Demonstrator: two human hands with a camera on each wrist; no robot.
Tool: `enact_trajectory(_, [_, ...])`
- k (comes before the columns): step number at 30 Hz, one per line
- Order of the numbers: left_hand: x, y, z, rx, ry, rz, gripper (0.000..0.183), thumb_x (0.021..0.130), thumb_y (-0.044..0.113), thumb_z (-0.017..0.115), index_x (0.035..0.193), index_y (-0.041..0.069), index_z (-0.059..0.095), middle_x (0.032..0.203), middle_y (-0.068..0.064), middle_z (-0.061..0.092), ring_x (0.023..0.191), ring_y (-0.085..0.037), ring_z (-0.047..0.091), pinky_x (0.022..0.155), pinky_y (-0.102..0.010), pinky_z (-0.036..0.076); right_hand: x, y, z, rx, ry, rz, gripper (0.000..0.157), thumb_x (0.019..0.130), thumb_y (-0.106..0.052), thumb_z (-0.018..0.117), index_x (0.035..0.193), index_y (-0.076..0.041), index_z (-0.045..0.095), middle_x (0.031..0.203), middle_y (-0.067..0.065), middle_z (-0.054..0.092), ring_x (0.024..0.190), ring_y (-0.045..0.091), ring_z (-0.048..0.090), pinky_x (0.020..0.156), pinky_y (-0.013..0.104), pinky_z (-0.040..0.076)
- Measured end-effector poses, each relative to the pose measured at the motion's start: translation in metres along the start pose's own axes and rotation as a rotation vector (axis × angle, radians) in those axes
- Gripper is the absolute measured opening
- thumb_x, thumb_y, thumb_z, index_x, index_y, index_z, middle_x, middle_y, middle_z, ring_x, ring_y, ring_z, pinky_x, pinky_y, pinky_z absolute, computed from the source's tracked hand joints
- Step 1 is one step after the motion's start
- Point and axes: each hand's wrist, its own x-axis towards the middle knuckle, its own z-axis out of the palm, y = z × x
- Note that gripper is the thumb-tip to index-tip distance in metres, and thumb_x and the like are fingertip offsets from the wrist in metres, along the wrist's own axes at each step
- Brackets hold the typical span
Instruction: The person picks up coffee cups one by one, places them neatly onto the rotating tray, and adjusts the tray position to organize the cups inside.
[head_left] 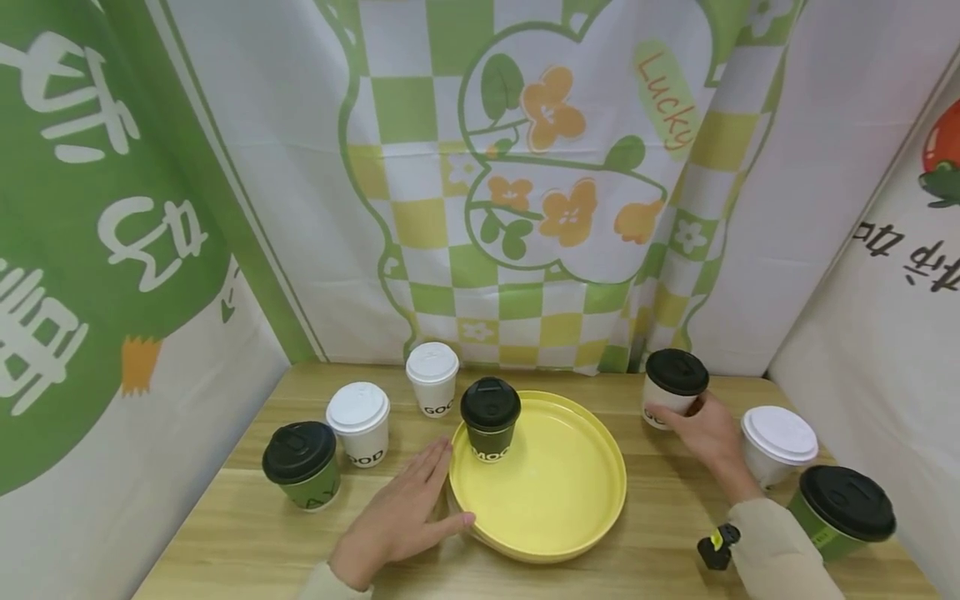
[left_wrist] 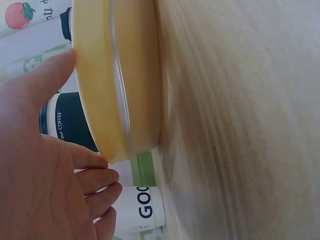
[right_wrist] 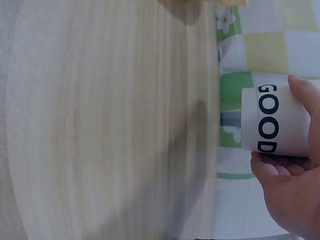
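Note:
My left hand lies against the left side of a round yellow tray, fingers and thumb extended at its rim. A dark green paper cup with a black lid stands upright on the tray's left part. Off to the right, my right hand grips a white paper cup with a black lid between thumb and fingers. In the right wrist view this white cup, lettered GOOD, appears raised off the table. The left wrist view shows my left fingertips touching the tray's side.
Left of the tray stand two white-lidded cups, one nearer and one farther back, and a green cup. Beside my right forearm are a white-lidded cup and a green cup. A curtain hangs behind the wooden table.

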Motion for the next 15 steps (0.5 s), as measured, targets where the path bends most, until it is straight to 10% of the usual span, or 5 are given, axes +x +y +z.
enact_trajectory(15, [0.000,0.001,-0.001,-0.008,0.009,-0.003,0.102,0.099,0.067,0.057,0.164,-0.005,0.027,0.173,-0.024,0.025,0.162,-0.040,0.026,0.132,-0.054,0.028,-0.026,-0.044,-0.008,0.011,-0.064,-0.107,0.074,0.084,-0.066,0.081,0.120,-0.003,0.070,0.111,0.017,0.078,0.095,0.023,0.072,0.074,0.027,0.056])
